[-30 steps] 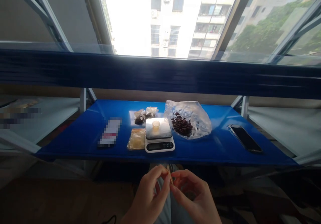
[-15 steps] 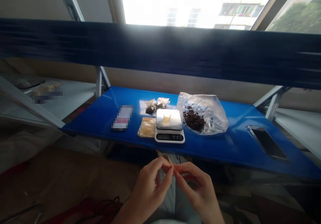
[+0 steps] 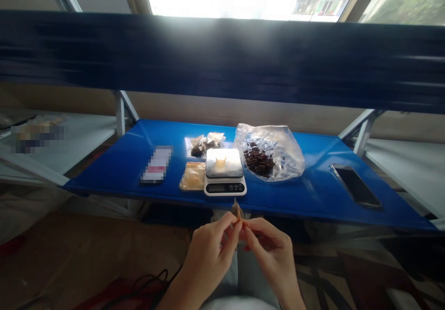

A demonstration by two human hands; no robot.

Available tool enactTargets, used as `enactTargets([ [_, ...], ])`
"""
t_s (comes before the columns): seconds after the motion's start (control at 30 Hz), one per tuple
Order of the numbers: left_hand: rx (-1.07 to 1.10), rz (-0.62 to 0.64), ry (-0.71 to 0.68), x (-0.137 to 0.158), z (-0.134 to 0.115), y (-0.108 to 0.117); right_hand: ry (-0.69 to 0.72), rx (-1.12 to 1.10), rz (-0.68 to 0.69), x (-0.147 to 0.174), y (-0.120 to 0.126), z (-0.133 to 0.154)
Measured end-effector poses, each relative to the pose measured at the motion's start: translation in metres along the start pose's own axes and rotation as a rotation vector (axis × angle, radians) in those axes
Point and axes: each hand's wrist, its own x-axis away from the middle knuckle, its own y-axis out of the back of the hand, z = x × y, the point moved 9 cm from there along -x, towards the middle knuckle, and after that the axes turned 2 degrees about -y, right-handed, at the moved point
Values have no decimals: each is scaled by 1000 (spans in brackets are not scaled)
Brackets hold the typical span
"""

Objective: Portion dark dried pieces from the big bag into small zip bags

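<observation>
Pinched between both hands, in front of the table's near edge, is a small clear plastic bag (image 3: pixel 238 209) with an orange strip along its edge. My left hand (image 3: pixel 216 245) closes thumb and forefinger on one side of it. The fingertips of my right hand (image 3: pixel 268 247) grip the other side, nearly touching the left ones. Just beyond the hands stands a white digital scale (image 3: pixel 225 188) with a small yellowish cup (image 3: pixel 220 161) on its plate. A stack of flat clear bags (image 3: pixel 193 176) lies against the scale's left side.
On the blue table (image 3: pixel 292 199), an open plastic bag (image 3: pixel 290 157) holds dark brown pieces (image 3: pixel 259 159). Small filled packets (image 3: pixel 207 144) lie behind the scale. One phone (image 3: pixel 357 185) is at the right, and a blurred-out phone-like item (image 3: pixel 157 164) at the left. A blue shelf (image 3: pixel 222 60) spans above.
The view has tilted down and shifted slightly right. Both hands have risen a little toward the table edge, and more of the small plastic bag shows above the fingers.
</observation>
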Motion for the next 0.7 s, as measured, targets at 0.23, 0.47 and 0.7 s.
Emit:
enactTargets([
  [0.23,-111,-73,-88,-3,1,6,141,146,-66,-1,2,22],
  [0.47,-184,-96,-141,-4,-2,4,254,219,-4,-2,2,30],
  [0.7,-136,-118,-130,-8,-4,8,241,165,-83,-5,9,30],
])
